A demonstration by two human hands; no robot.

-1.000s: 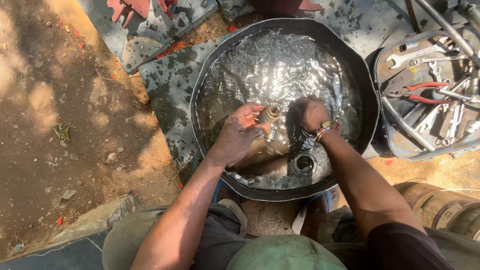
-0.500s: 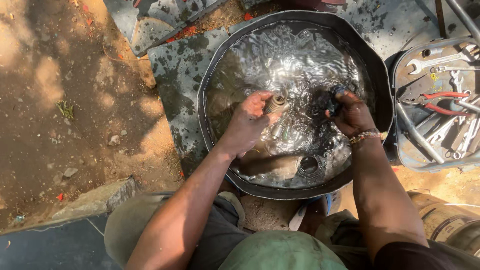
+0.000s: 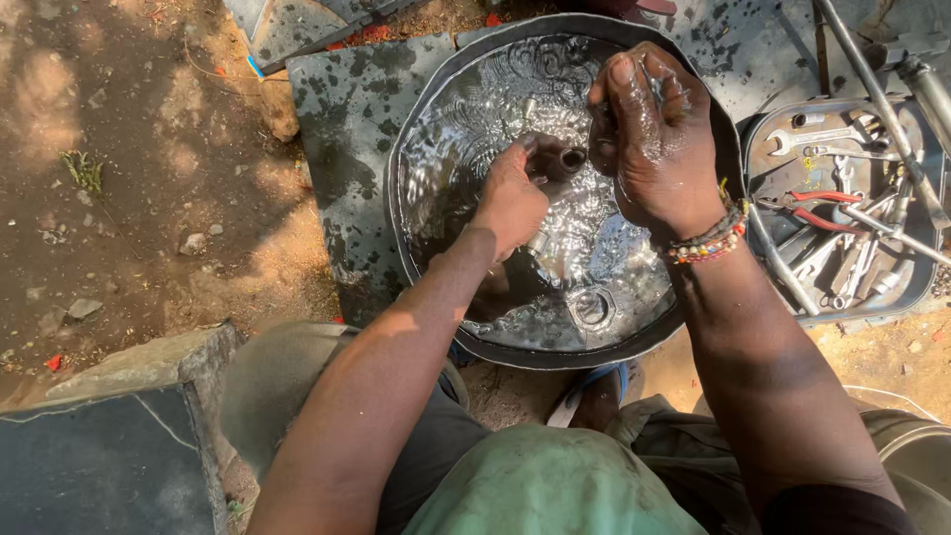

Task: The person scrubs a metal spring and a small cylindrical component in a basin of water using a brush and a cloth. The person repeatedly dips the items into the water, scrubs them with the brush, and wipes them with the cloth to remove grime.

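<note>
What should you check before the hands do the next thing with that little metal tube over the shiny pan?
1. Left hand grips the metal tube: ok.
2. Tube is over the pan, so drips fall in: ok.
3. Right hand is raised close beside the tube; whether it holds anything: cannot tell.
4. Ring-shaped part lies in the liquid within reach: ok.
5. Tool tray sits beside the right arm: ok.

Our left hand [image 3: 510,203] holds a short metal tube [image 3: 567,161] over the liquid in the round basin [image 3: 416,129]. Just right of that grip hangs our right hand [image 3: 649,129]; below it a ring-shaped part [image 3: 591,307] lies in the basin; farther right, a tray of tools [image 3: 842,213].
</note>
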